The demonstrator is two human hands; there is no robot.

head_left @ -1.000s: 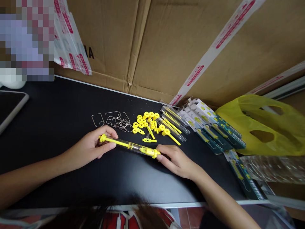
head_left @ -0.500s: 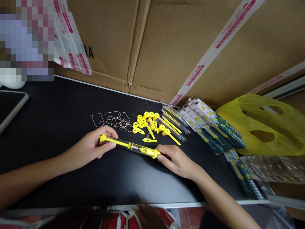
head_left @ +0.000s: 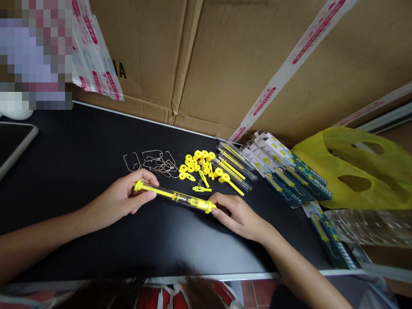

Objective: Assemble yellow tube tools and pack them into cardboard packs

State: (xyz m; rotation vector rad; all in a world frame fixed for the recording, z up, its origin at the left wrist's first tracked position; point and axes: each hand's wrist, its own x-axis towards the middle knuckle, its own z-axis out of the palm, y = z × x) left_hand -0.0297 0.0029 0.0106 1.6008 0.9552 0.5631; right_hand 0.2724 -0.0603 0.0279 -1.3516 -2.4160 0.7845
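A clear-tubed spring scale (head_left: 175, 197) with yellow end caps, a yellow rod and a small coil inside lies level above the table, held between both hands. My left hand (head_left: 128, 195) is closed around its left end, thumb in front. My right hand (head_left: 236, 214) pinches the yellow cap at its right end. Just beyond it are bent metal wire hooks (head_left: 160, 163), yellow plastic rings and nuts (head_left: 192, 163), and small slotted yellow pieces (head_left: 202, 189) by a loose coil spring. Several clear tubes (head_left: 233, 165) with yellow rods lie to the right of these.
Printed packages (head_left: 283, 171) are stacked at the right, near a yellow plastic bag (head_left: 360, 167) and a clear plastic bottle (head_left: 370, 227). Large cardboard boxes (head_left: 241, 64) wall off the table's back edge. A tablet-like device (head_left: 14, 146) lies at the far left of the black table (head_left: 144, 253).
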